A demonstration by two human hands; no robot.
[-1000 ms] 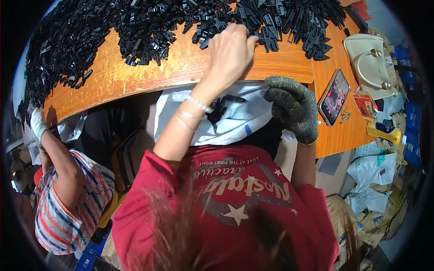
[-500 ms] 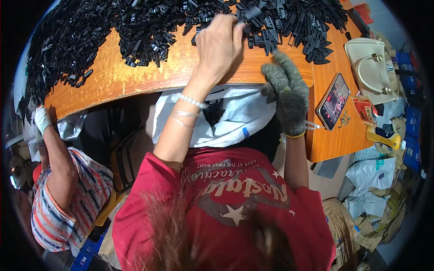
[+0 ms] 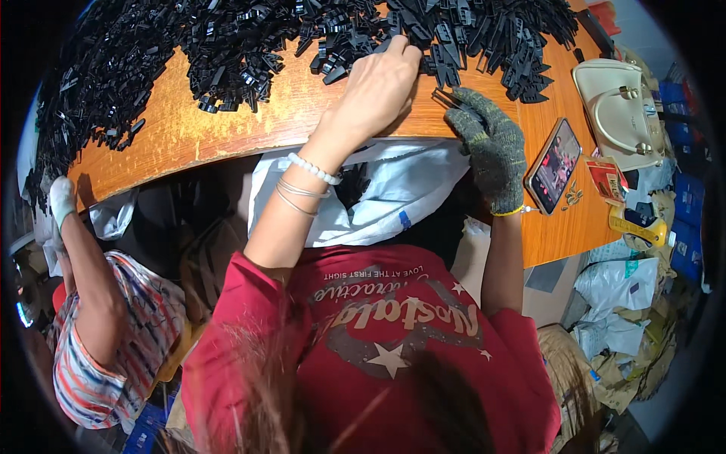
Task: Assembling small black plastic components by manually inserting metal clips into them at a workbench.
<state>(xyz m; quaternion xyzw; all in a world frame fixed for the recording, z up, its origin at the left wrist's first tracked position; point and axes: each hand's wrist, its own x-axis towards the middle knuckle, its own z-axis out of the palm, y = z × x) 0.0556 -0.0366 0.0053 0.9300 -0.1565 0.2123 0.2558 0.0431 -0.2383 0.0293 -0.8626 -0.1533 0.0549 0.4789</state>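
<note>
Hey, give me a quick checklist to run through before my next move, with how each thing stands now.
1. Right hand has a dark piece at its fingertips: ok.
2. Left hand is at the pile of black pieces: ok.
3. Left hand grips a piece: cannot tell, fingertips are hidden.
4. Both hands gloved: not ok, the left is bare.
5. White bag fully in view: not ok, the left forearm hides part of it.
6. Co-worker's gloved hand clear of yours: ok, it is at the far left.
</note>
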